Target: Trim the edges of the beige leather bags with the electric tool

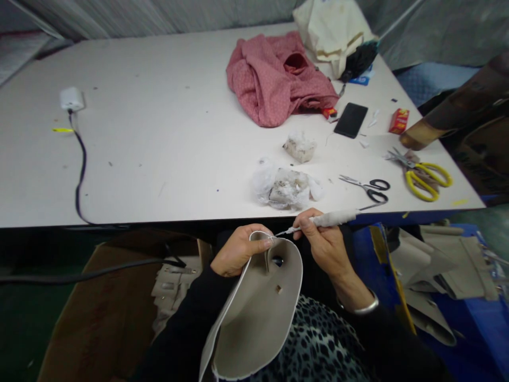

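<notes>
Over my lap is a beige leather-like bag piece (258, 313), curved open so its inner side shows, with a dark round fitting (277, 260) and a small gold-coloured square (279, 289) on it. My left hand (242, 248) pinches its upper rim between thumb and fingers. In my right hand (324, 241) is a thin-tipped tool (336, 218) with a white wrapped handle. Its narrow metal tip meets or nearly meets the rim beside my left thumb; exact contact is too small to make out. Some right fingers are hidden behind the handle.
On the white table (159, 132) lie plastic-wrapped lumps (288, 188), black-handled scissors (368, 187), yellow-handled scissors (425, 178), a phone (350, 120) and a pink cloth (270, 79). A cardboard box (99, 313) stands left; beige pieces (445, 260) lie on blue material at right.
</notes>
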The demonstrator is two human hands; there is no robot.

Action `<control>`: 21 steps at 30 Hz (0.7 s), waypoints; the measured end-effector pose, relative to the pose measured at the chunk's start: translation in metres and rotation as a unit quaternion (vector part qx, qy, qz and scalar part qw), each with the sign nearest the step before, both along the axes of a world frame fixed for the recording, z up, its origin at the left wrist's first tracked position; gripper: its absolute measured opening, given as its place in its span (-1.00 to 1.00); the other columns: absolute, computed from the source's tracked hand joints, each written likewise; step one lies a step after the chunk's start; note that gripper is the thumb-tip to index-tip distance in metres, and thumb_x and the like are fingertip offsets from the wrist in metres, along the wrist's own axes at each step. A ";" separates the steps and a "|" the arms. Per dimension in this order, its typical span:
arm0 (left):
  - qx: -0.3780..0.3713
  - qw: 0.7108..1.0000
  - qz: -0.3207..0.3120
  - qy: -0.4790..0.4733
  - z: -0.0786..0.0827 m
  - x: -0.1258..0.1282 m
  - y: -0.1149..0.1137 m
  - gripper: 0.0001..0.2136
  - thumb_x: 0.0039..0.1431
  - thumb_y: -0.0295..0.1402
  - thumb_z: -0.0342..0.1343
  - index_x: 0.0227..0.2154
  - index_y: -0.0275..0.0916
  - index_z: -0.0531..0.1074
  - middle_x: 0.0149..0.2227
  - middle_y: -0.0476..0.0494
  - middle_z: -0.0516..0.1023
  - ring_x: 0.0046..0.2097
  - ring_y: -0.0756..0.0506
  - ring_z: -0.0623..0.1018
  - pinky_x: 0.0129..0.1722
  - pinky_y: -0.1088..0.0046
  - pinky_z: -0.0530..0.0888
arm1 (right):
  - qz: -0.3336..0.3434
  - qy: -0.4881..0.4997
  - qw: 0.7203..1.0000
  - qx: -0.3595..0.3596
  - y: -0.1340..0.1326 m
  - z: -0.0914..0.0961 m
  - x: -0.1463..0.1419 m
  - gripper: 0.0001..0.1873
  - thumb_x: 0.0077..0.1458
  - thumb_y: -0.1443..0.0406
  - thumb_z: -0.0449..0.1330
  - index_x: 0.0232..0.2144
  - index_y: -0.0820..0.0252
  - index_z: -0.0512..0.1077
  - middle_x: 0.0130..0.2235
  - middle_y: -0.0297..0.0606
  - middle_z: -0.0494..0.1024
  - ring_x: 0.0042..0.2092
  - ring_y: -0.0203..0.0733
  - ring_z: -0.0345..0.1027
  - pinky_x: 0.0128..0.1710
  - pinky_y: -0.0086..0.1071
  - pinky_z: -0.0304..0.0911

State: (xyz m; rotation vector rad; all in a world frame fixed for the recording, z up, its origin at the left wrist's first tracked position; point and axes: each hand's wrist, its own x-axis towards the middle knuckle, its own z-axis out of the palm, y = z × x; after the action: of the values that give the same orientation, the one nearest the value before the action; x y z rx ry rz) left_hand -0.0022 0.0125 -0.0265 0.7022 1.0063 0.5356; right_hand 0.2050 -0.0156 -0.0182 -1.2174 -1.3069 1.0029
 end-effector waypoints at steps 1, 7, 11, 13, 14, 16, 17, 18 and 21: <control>-0.004 1.000 -0.001 -0.002 0.000 0.000 0.000 -0.60 -0.21 -0.23 0.54 -0.38 -0.33 0.51 -0.46 -0.03 0.53 -0.45 0.00 0.46 -0.39 0.48 0.38 | 0.004 0.008 1.000 -0.002 -0.001 -0.001 0.000 -0.68 0.41 0.09 0.11 -0.33 0.13 0.46 -0.49 -0.38 0.48 -0.41 -0.24 0.41 -0.33 -0.36 0.33; -0.007 1.000 0.003 -0.011 0.002 0.001 -0.001 -0.60 -0.21 -0.24 0.54 -0.37 -0.33 0.52 -0.45 -0.04 0.55 -0.44 0.00 0.48 -0.37 0.48 0.39 | 0.017 0.001 1.000 -0.005 -0.001 -0.002 0.001 -0.67 0.40 0.10 0.11 -0.35 0.14 0.46 -0.50 -0.37 0.47 -0.41 -0.25 0.40 -0.32 -0.37 0.33; -0.006 1.000 0.004 -0.011 0.002 0.000 -0.002 -0.60 -0.21 -0.24 0.54 -0.37 -0.34 0.52 -0.45 -0.04 0.54 -0.45 0.00 0.47 -0.38 0.48 0.39 | 0.032 -0.003 0.999 -0.006 -0.002 -0.003 0.001 -0.66 0.40 0.07 0.11 -0.34 0.14 0.46 -0.49 -0.36 0.47 -0.41 -0.23 0.40 -0.33 -0.36 0.35; -0.007 1.000 0.004 -0.014 0.002 0.000 -0.002 -0.60 -0.20 -0.24 0.54 -0.36 -0.33 0.52 -0.45 -0.04 0.55 -0.45 0.00 0.47 -0.37 0.47 0.39 | 0.038 -0.003 0.999 -0.010 -0.002 -0.004 0.000 -0.66 0.40 0.07 0.11 -0.34 0.14 0.45 -0.49 -0.36 0.46 -0.41 -0.23 0.40 -0.34 -0.36 0.35; -0.007 1.000 0.004 -0.015 0.002 0.000 -0.002 -0.60 -0.20 -0.24 0.54 -0.36 -0.33 0.52 -0.44 -0.05 0.55 -0.45 0.00 0.48 -0.37 0.47 0.39 | 0.040 -0.004 0.999 -0.011 -0.002 -0.005 0.000 -0.66 0.40 0.07 0.11 -0.34 0.14 0.45 -0.49 -0.36 0.47 -0.41 -0.23 0.40 -0.34 -0.36 0.35; -0.006 1.000 0.003 -0.013 0.001 0.001 -0.002 -0.59 -0.21 -0.23 0.54 -0.36 -0.33 0.52 -0.44 -0.04 0.55 -0.44 0.00 0.47 -0.36 0.47 0.38 | 0.046 -0.006 0.999 -0.016 -0.002 -0.006 -0.001 -0.66 0.40 0.08 0.11 -0.34 0.15 0.46 -0.48 -0.36 0.48 -0.40 -0.23 0.41 -0.34 -0.36 0.34; -0.005 1.000 0.003 -0.011 0.001 0.001 -0.002 -0.59 -0.22 -0.23 0.54 -0.36 -0.33 0.52 -0.45 -0.04 0.54 -0.44 0.00 0.47 -0.36 0.47 0.38 | 0.049 -0.007 0.999 -0.019 -0.001 -0.006 -0.001 -0.66 0.40 0.08 0.11 -0.34 0.15 0.46 -0.48 -0.36 0.48 -0.40 -0.22 0.41 -0.34 -0.36 0.34; -0.003 1.000 0.004 -0.009 0.001 0.001 -0.002 -0.59 -0.22 -0.23 0.54 -0.36 -0.33 0.52 -0.45 -0.03 0.54 -0.44 0.00 0.46 -0.36 0.47 0.37 | 0.052 -0.009 0.998 -0.022 -0.001 -0.006 -0.001 -0.66 0.40 0.08 0.11 -0.34 0.15 0.46 -0.48 -0.36 0.48 -0.40 -0.22 0.41 -0.34 -0.37 0.34; 0.004 1.000 0.005 -0.005 0.001 0.002 -0.003 -0.59 -0.23 -0.23 0.54 -0.37 -0.33 0.52 -0.46 -0.02 0.52 -0.44 0.01 0.45 -0.37 0.48 0.35 | 0.066 -0.016 0.997 -0.029 0.002 -0.006 -0.001 -0.66 0.40 0.08 0.11 -0.34 0.15 0.45 -0.48 -0.36 0.48 -0.41 -0.24 0.40 -0.35 -0.38 0.32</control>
State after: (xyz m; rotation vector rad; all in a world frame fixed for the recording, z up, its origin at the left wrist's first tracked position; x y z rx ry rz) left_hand -0.0003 0.0095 -0.0253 0.7013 1.0000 0.5525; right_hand 0.2036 -0.0138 -0.0238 -1.2075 -1.4063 1.1278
